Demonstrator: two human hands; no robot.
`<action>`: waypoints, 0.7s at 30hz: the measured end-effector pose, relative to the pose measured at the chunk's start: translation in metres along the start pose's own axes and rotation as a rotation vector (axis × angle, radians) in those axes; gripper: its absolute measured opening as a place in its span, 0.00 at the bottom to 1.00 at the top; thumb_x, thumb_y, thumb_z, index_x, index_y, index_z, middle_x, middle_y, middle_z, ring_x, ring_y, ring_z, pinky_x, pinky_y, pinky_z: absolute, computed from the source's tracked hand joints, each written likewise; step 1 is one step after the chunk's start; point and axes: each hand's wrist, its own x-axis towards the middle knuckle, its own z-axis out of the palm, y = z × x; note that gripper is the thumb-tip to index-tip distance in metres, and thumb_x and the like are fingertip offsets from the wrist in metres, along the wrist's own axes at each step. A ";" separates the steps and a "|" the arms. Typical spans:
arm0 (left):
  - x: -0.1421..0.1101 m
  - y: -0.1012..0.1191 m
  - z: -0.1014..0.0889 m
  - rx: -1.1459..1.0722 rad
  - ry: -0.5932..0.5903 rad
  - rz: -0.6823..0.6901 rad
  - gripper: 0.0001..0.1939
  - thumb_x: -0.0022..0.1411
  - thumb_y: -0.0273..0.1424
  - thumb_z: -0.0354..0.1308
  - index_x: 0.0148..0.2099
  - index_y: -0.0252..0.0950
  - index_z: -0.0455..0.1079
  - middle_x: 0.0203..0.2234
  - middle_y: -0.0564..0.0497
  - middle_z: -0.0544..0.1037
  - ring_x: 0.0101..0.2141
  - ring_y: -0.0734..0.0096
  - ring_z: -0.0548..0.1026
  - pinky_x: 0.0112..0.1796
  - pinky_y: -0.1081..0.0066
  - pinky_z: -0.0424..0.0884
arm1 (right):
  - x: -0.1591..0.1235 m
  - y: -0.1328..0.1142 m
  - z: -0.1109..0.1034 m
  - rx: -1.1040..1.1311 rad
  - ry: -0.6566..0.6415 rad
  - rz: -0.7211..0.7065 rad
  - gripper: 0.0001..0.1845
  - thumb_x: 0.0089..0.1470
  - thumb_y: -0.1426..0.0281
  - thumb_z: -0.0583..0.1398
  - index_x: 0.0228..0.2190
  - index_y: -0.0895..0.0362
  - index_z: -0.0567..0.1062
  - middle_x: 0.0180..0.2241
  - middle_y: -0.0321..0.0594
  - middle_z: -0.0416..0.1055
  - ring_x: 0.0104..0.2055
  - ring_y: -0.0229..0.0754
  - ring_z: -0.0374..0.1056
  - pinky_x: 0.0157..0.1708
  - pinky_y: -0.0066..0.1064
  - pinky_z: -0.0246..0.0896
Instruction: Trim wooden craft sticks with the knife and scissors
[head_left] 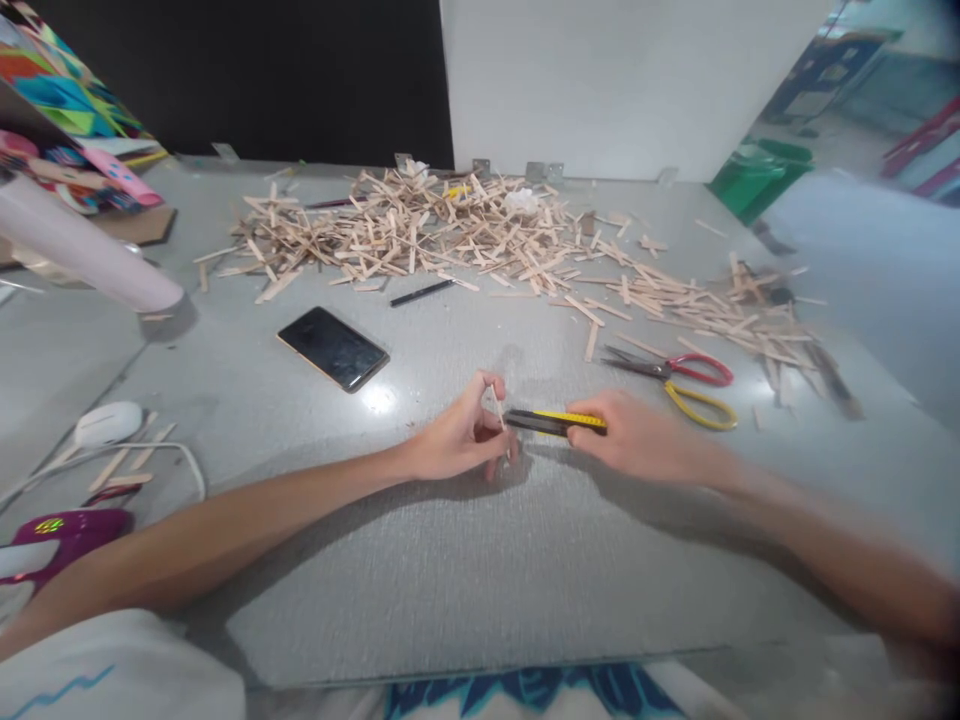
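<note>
Between the thumb and fingers of my left hand [457, 437] a thin wooden stick [500, 410] is pinched, tilted and seen nearly edge-on. My right hand [637, 435] grips a yellow and black utility knife [551, 422] by its rear half. The knife points left, its front end right beside the stick; whether a blade touches the wood I cannot make out. Both hands are just over the grey tabletop [420, 590]. To the right, beyond my right hand, lie scissors [667, 372] with one red and one yellow handle.
A broad heap of wooden sticks [420, 230] spreads along the back and right. A phone [334, 347] and a black pen [421, 292] lie before it. A pale roll [82, 245], a white mouse-like device [109, 424] with cable, and a purple object [75, 535] are left. A green bin [757, 180] stands beyond.
</note>
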 end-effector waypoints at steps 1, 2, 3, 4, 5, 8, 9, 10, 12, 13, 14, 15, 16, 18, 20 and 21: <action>0.000 0.000 0.000 0.000 0.000 -0.003 0.21 0.80 0.42 0.60 0.50 0.46 0.46 0.32 0.56 0.84 0.20 0.78 0.77 0.24 0.80 0.71 | 0.001 0.001 0.000 -0.002 0.004 -0.005 0.15 0.65 0.64 0.58 0.26 0.54 0.73 0.23 0.35 0.69 0.26 0.41 0.61 0.24 0.33 0.46; 0.000 0.000 0.000 0.004 -0.001 -0.011 0.21 0.79 0.41 0.61 0.50 0.46 0.46 0.32 0.56 0.84 0.20 0.78 0.77 0.24 0.80 0.72 | 0.001 0.003 0.000 -0.004 0.001 -0.010 0.16 0.66 0.64 0.58 0.27 0.54 0.74 0.23 0.35 0.69 0.26 0.41 0.62 0.24 0.33 0.46; 0.000 0.000 -0.001 0.010 0.009 -0.018 0.21 0.79 0.40 0.61 0.50 0.46 0.46 0.32 0.56 0.84 0.19 0.78 0.77 0.23 0.80 0.72 | 0.002 0.006 -0.002 -0.012 0.000 -0.016 0.16 0.66 0.64 0.57 0.27 0.54 0.75 0.23 0.36 0.70 0.26 0.41 0.62 0.24 0.33 0.46; 0.001 0.000 -0.002 0.017 0.034 -0.023 0.21 0.79 0.39 0.60 0.50 0.46 0.46 0.32 0.57 0.84 0.19 0.78 0.77 0.23 0.80 0.71 | 0.001 0.011 -0.006 -0.023 0.005 -0.017 0.16 0.65 0.64 0.57 0.26 0.54 0.74 0.23 0.36 0.70 0.26 0.41 0.62 0.24 0.33 0.47; 0.001 -0.001 -0.004 0.023 0.068 -0.026 0.20 0.79 0.38 0.60 0.49 0.47 0.46 0.31 0.58 0.83 0.18 0.77 0.78 0.21 0.81 0.69 | -0.001 0.017 -0.012 -0.031 0.020 -0.006 0.16 0.64 0.64 0.57 0.25 0.54 0.74 0.23 0.36 0.70 0.25 0.41 0.62 0.24 0.33 0.47; 0.003 -0.003 -0.008 0.034 0.141 -0.026 0.19 0.79 0.38 0.58 0.48 0.47 0.46 0.29 0.61 0.81 0.18 0.73 0.79 0.17 0.81 0.64 | -0.013 0.044 -0.040 0.019 0.147 0.142 0.12 0.62 0.64 0.58 0.27 0.53 0.74 0.20 0.35 0.67 0.20 0.39 0.58 0.21 0.33 0.45; 0.004 -0.003 -0.008 0.042 0.131 -0.028 0.19 0.79 0.38 0.58 0.49 0.47 0.46 0.29 0.60 0.82 0.18 0.72 0.80 0.18 0.81 0.65 | -0.019 0.054 -0.050 0.093 0.192 0.220 0.13 0.64 0.62 0.56 0.29 0.53 0.75 0.18 0.32 0.63 0.17 0.38 0.55 0.20 0.33 0.45; 0.005 -0.004 -0.007 0.055 0.109 -0.030 0.19 0.79 0.39 0.58 0.50 0.47 0.47 0.31 0.58 0.83 0.18 0.72 0.80 0.19 0.79 0.68 | -0.025 0.062 -0.057 0.154 0.230 0.261 0.15 0.66 0.60 0.55 0.29 0.52 0.74 0.17 0.31 0.61 0.16 0.38 0.54 0.19 0.33 0.46; 0.007 -0.004 -0.006 0.085 0.092 -0.021 0.17 0.81 0.42 0.57 0.54 0.45 0.49 0.34 0.52 0.86 0.18 0.73 0.80 0.23 0.76 0.74 | -0.036 0.073 -0.064 0.202 0.243 0.221 0.19 0.70 0.57 0.55 0.29 0.52 0.71 0.19 0.33 0.64 0.17 0.38 0.57 0.22 0.35 0.54; 0.007 -0.004 -0.005 0.098 0.102 -0.012 0.16 0.82 0.44 0.55 0.55 0.44 0.50 0.36 0.49 0.87 0.19 0.73 0.81 0.23 0.76 0.74 | -0.041 0.075 -0.062 0.213 0.216 0.201 0.20 0.71 0.55 0.55 0.30 0.52 0.72 0.20 0.34 0.66 0.17 0.38 0.59 0.22 0.35 0.55; 0.008 -0.004 -0.004 0.107 0.120 -0.002 0.16 0.83 0.46 0.52 0.57 0.43 0.51 0.38 0.46 0.87 0.20 0.73 0.81 0.22 0.77 0.73 | -0.044 0.074 -0.057 0.209 0.182 0.196 0.20 0.71 0.53 0.56 0.33 0.53 0.74 0.21 0.34 0.68 0.18 0.39 0.61 0.22 0.34 0.56; 0.008 -0.004 -0.004 0.114 0.142 0.007 0.16 0.84 0.48 0.49 0.58 0.42 0.53 0.39 0.44 0.88 0.20 0.72 0.82 0.20 0.78 0.70 | -0.046 0.072 -0.049 0.181 0.159 0.195 0.21 0.70 0.50 0.57 0.35 0.53 0.76 0.22 0.35 0.70 0.18 0.40 0.62 0.21 0.33 0.56; 0.008 -0.004 -0.004 0.120 0.166 0.011 0.18 0.84 0.50 0.47 0.59 0.42 0.54 0.39 0.43 0.88 0.21 0.72 0.82 0.18 0.79 0.66 | -0.046 0.068 -0.041 0.128 0.150 0.188 0.22 0.70 0.49 0.58 0.38 0.54 0.77 0.24 0.36 0.73 0.20 0.41 0.66 0.21 0.33 0.58; 0.008 -0.005 -0.004 0.153 0.229 0.011 0.21 0.83 0.52 0.49 0.59 0.40 0.60 0.40 0.42 0.87 0.22 0.71 0.83 0.15 0.80 0.63 | -0.046 0.062 -0.025 -0.005 0.211 0.129 0.23 0.68 0.48 0.61 0.46 0.54 0.80 0.30 0.41 0.80 0.28 0.48 0.75 0.27 0.34 0.66; 0.008 -0.005 -0.005 0.206 0.309 0.010 0.21 0.80 0.51 0.55 0.57 0.37 0.67 0.41 0.43 0.87 0.22 0.72 0.81 0.16 0.79 0.64 | -0.044 0.058 -0.011 -0.084 0.254 0.035 0.24 0.69 0.50 0.61 0.54 0.53 0.81 0.40 0.47 0.85 0.39 0.55 0.81 0.36 0.38 0.73; 0.009 -0.004 -0.004 0.232 0.345 0.011 0.20 0.78 0.49 0.59 0.54 0.37 0.71 0.41 0.44 0.86 0.22 0.74 0.80 0.17 0.79 0.65 | -0.044 0.058 -0.006 -0.099 0.255 -0.008 0.24 0.69 0.51 0.61 0.56 0.52 0.80 0.45 0.48 0.85 0.44 0.58 0.81 0.40 0.40 0.75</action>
